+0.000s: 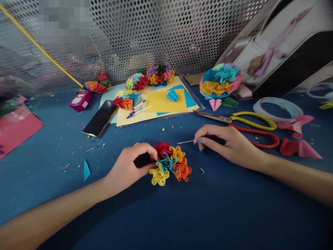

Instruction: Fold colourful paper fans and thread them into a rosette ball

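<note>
1. Your left hand (pixel 132 165) is gripping the multicoloured paper flower cluster (pixel 168 162) above the tabletop (pixel 166 222).
2. Your right hand (pixel 223 144) is pinching a thin needle (pixel 186 142), pointing it toward the cluster, near the scissors (pixel 231 119).

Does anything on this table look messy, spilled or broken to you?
Nothing looks spilled or broken. The untidy bit is litter: tiny scraps strewn across the table, and a blue triangle lying loose, left of the left hand.
</note>
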Tool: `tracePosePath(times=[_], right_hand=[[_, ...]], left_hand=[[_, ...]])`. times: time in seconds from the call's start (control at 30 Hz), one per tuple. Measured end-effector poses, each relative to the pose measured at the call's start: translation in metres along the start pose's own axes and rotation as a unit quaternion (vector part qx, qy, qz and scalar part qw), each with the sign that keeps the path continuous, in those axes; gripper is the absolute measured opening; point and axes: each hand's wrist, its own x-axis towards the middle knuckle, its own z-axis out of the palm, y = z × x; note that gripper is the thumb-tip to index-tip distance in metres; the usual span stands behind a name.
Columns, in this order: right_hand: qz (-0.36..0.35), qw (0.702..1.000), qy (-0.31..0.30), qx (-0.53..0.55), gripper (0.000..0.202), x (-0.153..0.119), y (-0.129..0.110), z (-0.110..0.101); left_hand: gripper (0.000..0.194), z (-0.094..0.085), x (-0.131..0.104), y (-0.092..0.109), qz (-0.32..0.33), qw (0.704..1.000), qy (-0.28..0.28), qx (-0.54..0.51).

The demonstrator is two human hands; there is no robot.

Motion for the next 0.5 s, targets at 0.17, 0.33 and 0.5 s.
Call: tracePosePath(times=[0.17,0.33,0.5], right_hand=[[0.004,1.0,0.001,-0.003,0.017,-0.0002,-0.0008,-0.0006],[0.003,1.0,0.001,-0.007,0.017,0.0,-0.0011,-0.0008],[0.004,1.0,-0.003,-0.011,0.017,-0.0008,-0.0002,-0.0007]], left_hand=[[0.023,0.0015,-0.0028,-0.0027,-0.002,1.0,0.005,0.031],[0.026,0.0013,-0.0033,-0.0028,0.014,0.997,0.042,0.063],[0.023,0.0014,-0.0017,-0.0029,-0.001,0.998,0.048,0.027]])
